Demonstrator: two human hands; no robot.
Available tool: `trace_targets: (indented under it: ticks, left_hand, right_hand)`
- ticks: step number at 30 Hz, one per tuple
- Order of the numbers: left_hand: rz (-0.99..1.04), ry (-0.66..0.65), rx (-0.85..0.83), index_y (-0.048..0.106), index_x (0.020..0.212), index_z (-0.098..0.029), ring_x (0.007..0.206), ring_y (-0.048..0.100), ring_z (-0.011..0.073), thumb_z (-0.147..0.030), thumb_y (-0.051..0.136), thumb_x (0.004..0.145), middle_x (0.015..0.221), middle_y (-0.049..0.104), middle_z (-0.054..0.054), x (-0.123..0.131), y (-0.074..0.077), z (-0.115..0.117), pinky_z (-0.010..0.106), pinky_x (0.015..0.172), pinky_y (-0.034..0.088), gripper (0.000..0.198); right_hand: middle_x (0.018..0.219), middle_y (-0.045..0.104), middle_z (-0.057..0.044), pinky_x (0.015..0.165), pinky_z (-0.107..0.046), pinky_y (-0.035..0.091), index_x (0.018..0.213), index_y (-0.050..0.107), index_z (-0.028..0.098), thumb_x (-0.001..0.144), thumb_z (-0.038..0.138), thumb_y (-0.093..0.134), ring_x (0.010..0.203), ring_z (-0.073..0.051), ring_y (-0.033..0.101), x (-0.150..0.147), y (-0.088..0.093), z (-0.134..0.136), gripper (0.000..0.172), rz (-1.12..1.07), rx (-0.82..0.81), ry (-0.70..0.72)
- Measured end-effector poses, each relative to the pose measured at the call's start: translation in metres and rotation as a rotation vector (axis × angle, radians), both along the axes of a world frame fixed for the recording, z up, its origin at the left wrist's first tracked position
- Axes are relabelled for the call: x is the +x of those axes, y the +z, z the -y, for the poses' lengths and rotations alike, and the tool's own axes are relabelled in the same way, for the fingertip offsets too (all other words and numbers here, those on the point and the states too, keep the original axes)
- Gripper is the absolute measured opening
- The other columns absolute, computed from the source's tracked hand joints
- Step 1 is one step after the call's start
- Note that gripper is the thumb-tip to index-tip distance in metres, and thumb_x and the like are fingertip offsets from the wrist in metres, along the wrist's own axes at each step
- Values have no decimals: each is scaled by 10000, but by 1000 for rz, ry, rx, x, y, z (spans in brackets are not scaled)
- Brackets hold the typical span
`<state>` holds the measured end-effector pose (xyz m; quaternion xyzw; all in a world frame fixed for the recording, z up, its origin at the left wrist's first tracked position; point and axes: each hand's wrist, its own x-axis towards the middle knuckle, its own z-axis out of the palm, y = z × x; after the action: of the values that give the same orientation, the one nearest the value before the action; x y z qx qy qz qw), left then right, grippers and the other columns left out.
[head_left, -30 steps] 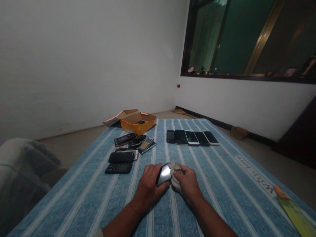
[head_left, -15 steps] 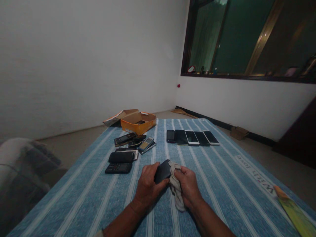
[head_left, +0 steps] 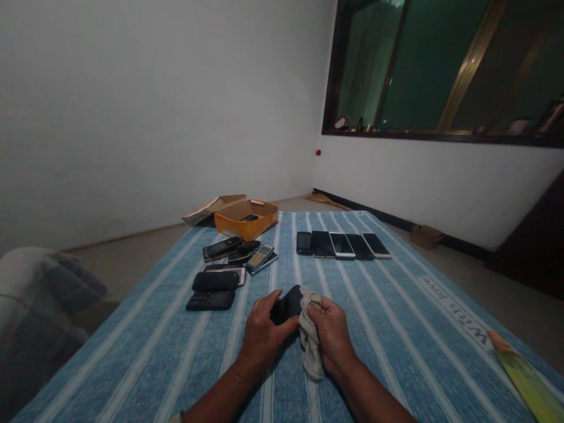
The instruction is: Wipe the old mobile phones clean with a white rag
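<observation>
Head view: the only writing I can read is "With love" (head_left: 456,310), printed along the right side of the blue striped cloth (head_left: 396,329) that everything lies on; any brand marks on the phones are too small and dim to make out. My left grip (head_left: 263,336) is closed around a dark phone (head_left: 288,303), fingers curled over its near edge, holding it just above the cloth in the middle of the near part. My right grip (head_left: 331,336) is closed on a pale rag (head_left: 309,348), bunched against the right end of that phone, with a loose tail hanging below my fingers. Further away, right of centre, five flat smartphones (head_left: 341,245) lie side by side in one row, touching or nearly so; two show light frames and three are dark. Left of centre is a loose cluster of older keypad phones (head_left: 240,254), about seven as far as I can count, some overlapping; the nearest is a black keypad handset (head_left: 210,300), and just behind it lies a black oblong case or phone (head_left: 215,281). At the far left corner of the cloth stands one open orange box (head_left: 264,220) with a small dark item inside that I cannot identify, and an open brown cardboard lid or box (head_left: 209,210) leans just beside it. One small cardboard box (head_left: 425,237) sits on the floor by the right wall. A yellow-green strip (head_left: 526,382) lies at the near right edge.
</observation>
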<state>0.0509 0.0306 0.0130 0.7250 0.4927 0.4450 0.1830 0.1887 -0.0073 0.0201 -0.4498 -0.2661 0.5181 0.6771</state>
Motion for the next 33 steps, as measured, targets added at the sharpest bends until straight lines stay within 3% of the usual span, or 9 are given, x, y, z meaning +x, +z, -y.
trace_targets:
  ticks: [16,25,28,33]
  left_hand:
    - [123,28,-224,709,1027,-130,972,678,330,-424,757,610,997,726,117,3,16,3,465,899,533,513]
    - [166,-67,-306,715,905,-168,919,682,315,-400,739,604,932,739,77,3,21,3,453,899,517,382]
    - [165,-88,-304,715,872,-170,905,680,306,-380,737,598,903,741,69,3,23,6,439,880,521,346]
    - [160,-117,-334,719,878,-175,878,681,293,-387,750,596,901,742,60,3,25,8,431,855,528,354]
  right_hand:
    - [599,615,22,471,-229,410,760,622,152,627,362,724,490,-124,537,3,-6,-3,269,134,-10,-3]
    - [883,722,-48,678,-273,499,1061,675,146,660,334,731,759,-187,649,7,-3,-4,447,206,75,-44]
    - [880,723,-47,703,-280,499,1015,703,143,674,371,721,770,-190,644,9,-4,-4,410,203,76,-51]
    - [678,666,-2,556,-235,453,804,723,143,659,425,739,597,-141,577,12,1,-4,318,131,50,-44]
